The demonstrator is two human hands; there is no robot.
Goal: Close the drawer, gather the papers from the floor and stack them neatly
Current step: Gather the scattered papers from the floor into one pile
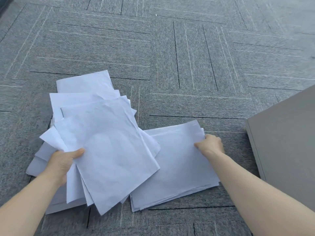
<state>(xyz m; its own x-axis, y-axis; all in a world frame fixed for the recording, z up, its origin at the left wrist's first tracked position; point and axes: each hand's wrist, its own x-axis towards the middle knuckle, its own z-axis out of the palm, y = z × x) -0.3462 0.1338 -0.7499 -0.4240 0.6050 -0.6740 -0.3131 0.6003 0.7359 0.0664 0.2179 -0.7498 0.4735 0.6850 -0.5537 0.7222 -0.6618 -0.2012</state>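
White papers, two groups on the grey carpet floor (170,57). The fanned bunch (109,142) sits lifted and skewed, corners splaying at different angles, its lower right edge overlapping the flatter pile (177,167) beside it. More loose sheets (81,89) lie under and behind the fan, toward the far left.

Our left hand (62,165) is clamped on the fan's lower left edge, thumb on top, fingers hidden beneath. Our right hand (210,144) is curled closed on the flat pile's right edge near the far corner; the fingertips are tucked under or against the sheets, we cannot tell which.

At the right, a grey cabinet (286,142) shows only a plain face and edge. No drawer is visible from here, so we cannot say whether it is shut.

We judge this as mid-gather, merging the two groups.

Risks:
- The fan is pinched at one edge only; thin, creased sheets could slip out of the bottom and scatter again.
- Dragging the flat pile by its edge over carpet could shear the lower sheets or fold a corner.
- The sheets behind the fan are half hidden and easy to miss.
- Squaring up crumpled pages will want a tap on both edges.
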